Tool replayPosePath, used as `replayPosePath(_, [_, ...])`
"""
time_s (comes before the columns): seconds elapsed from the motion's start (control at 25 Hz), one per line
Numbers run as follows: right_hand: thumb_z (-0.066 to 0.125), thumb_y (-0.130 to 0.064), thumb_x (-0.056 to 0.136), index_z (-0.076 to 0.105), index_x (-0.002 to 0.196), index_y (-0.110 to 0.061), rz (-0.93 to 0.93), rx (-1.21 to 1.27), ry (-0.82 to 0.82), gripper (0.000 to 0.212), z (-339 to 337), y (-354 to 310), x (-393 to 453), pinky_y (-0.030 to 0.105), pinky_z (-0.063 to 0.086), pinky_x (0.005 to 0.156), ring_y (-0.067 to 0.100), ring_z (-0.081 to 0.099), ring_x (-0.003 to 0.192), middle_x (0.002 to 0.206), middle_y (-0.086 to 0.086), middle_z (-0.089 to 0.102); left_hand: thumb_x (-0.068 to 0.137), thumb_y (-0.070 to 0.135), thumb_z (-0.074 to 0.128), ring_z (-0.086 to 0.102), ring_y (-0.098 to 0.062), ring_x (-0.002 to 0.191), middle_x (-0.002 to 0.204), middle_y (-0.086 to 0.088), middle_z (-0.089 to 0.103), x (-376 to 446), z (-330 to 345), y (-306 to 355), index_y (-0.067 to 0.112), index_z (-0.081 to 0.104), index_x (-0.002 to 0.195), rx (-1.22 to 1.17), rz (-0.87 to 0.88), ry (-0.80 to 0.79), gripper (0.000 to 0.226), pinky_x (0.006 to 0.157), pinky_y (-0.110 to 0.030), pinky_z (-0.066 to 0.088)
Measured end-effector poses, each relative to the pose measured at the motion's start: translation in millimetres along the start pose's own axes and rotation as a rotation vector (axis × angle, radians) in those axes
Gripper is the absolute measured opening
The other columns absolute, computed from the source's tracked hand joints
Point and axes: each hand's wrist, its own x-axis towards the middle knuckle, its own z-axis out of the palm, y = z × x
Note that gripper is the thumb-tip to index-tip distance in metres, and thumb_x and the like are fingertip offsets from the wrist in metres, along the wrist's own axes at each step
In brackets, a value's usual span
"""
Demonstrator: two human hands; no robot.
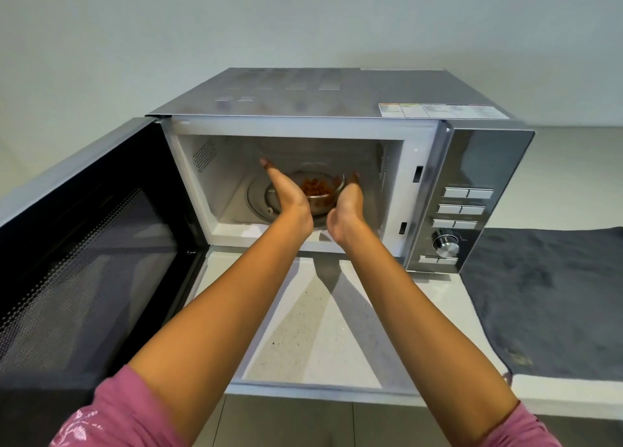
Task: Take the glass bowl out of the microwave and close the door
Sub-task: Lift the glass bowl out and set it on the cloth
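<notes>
**A:** What takes up most of the frame?

**B:** The microwave (337,116), silver, filling the centre and upper middle. It stands on a pale speckled worktop (303,318). Its door (94,244) is swung wide open to the left of the frame, with the dark mesh window facing inward.

**A:** And at the right?

**B:** A dark grey cloth (546,298) lies on the worktop at the right edge, just beside the microwave's control panel (462,207), which carries rows of buttons and a round knob (446,244).

**A:** Where is the glass bowl?

**B:** The glass bowl (318,190) is inside the cavity, in the centre of the frame, above the round turntable (259,200). There is something reddish-brown in it.

**A:** The hands?

**B:** Both arms reach up from the bottom of the frame, pink sleeves at the lower corners. The left hand (290,197) is pressed against the bowl's left side, and the right hand (347,210) cups its right side and underside. The fingers (269,168) of each hand are spread flat along the glass rather than curled; the bowl is clasped between the two palms. Whether it is lifted off the turntable or resting on it, I cannot tell.
</notes>
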Motion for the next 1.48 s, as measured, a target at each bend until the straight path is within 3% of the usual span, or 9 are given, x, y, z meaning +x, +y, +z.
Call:
replayPosePath(0.08, [0.022,-0.05,0.106,0.054,0.136,-0.018,0.022,-0.013,0.016,0.054,-9.0,-1.2,-16.1,0.035,0.053,0.086,0.022,0.062,0.101,0.127,0.011,0.064,0.086,0.081,0.019,0.038,-0.036,0.137,0.156,-0.007,0.035,-16.3,-2.4,-3.0,0.032,0.026,0.153,-0.004,-0.026,0.015,0.083,0.112,-0.055,0.032])
replayPosePath(0.28, [0.023,-0.052,0.105,0.052,0.139,-0.012,0.061,0.022,0.011,0.06,-32.3,0.3,-65.2,0.039,0.049,0.104,0.026,0.061,0.118,0.132,0.014,0.063,0.085,0.081,0.02,0.046,-0.035,0.128,0.152,-0.009,0.039,-63.6,-13.7,-6.9,0.027,0.032,0.151,-0.056,-0.077,0.067,0.086,0.094,-0.047,0.046])
replayPosePath(0.48, [0.031,-0.038,0.107,0.062,0.121,-0.015,0.067,0.053,0.063,0.041,-52.8,-4.4,-110.7,0.028,0.048,0.064,0.016,0.062,0.079,0.101,0.007,0.067,0.089,0.077,0.022,0.057,-0.029,0.102,0.133,-0.01,0.055,-106.3,-23.9,-11.5,0.018,0.048,0.141,-0.098,-0.093,0.066,0.083,0.085,-0.044,0.05])
replayPosePath(0.56, [0.034,-0.034,0.106,0.063,0.12,-0.017,0.068,0.053,0.081,0.036,-64.8,-6.6,-125.9,0.031,0.05,0.067,0.018,0.063,0.082,0.099,0.007,0.067,0.089,0.076,0.021,0.056,-0.027,0.096,0.135,-0.009,0.054,-124.3,-24.3,-16.2,0.016,0.05,0.14,-0.097,-0.105,0.064,0.083,0.086,-0.044,0.049])
replayPosePath(0.68, [0.031,-0.033,0.106,0.062,0.116,-0.022,0.043,0.017,0.123,0.034,-85.9,-10.9,-142.3,0.035,0.049,0.09,0.025,0.06,0.116,0.135,0.01,0.061,0.091,0.074,0.019,0.048,-0.028,0.119,0.15,-0.009,0.044,-146.6,-21.6,-26.8,0.015,0.053,0.138,-0.06,-0.145,0.071,0.083,0.095,-0.047,0.039])
replayPosePath(0.84, [0.039,-0.031,0.103,0.063,0.13,-0.017,-0.006,0.106,0.197,0.039,-119.7,-18.3,-158.3,0.029,0.052,0.068,0.021,0.064,0.098,0.125,0.011,0.067,0.091,0.073,0.018,0.043,-0.023,0.113,0.145,-0.009,0.049,-172.3,-9.4,-47.9,0.013,0.059,0.132,-0.039,-0.187,0.03,0.084,0.092,-0.045,0.033])
replayPosePath(1.08, [0.051,-0.029,0.096,0.072,0.111,-0.015,-0.085,0.155,0.337,0.029,-173.1,-42.3,-166.2,0.022,0.053,0.048,0.018,0.07,0.079,0.097,0.008,0.073,0.094,0.067,0.022,0.055,-0.026,0.107,0.122,-0.007,0.058,-200.1,27.1,-90.4,0.011,0.063,0.122,-0.033,-0.307,-0.08,0.074,0.085,-0.041,0.045])
replayPosePath(1.32, [0.046,-0.029,0.1,0.066,0.122,-0.02,-0.179,0.249,0.49,0.031,-222.5,-75.7,-155.4,0.043,0.061,0.084,0.029,0.069,0.102,0.114,0.011,0.07,0.096,0.05,0.033,0.061,-0.026,0.099,0.126,-0.011,0.062,-216.8,75.6,-133.1,0.011,0.063,0.116,-0.033,-0.399,-0.209,0.053,0.07,-0.033,0.046])
replayPosePath(1.48, [0.046,-0.027,0.1,0.068,0.112,-0.022,-0.248,0.249,0.574,0.025,-258.9,-99.4,-144.1,0.036,0.059,0.072,0.025,0.068,0.097,0.109,0.007,0.07,0.097,0.046,0.035,0.058,-0.025,0.103,0.129,-0.008,0.058,-219.4,107.0,-164.3,0.013,0.063,0.118,0.012,-0.434,-0.265,0.048,0.077,-0.036,0.046])
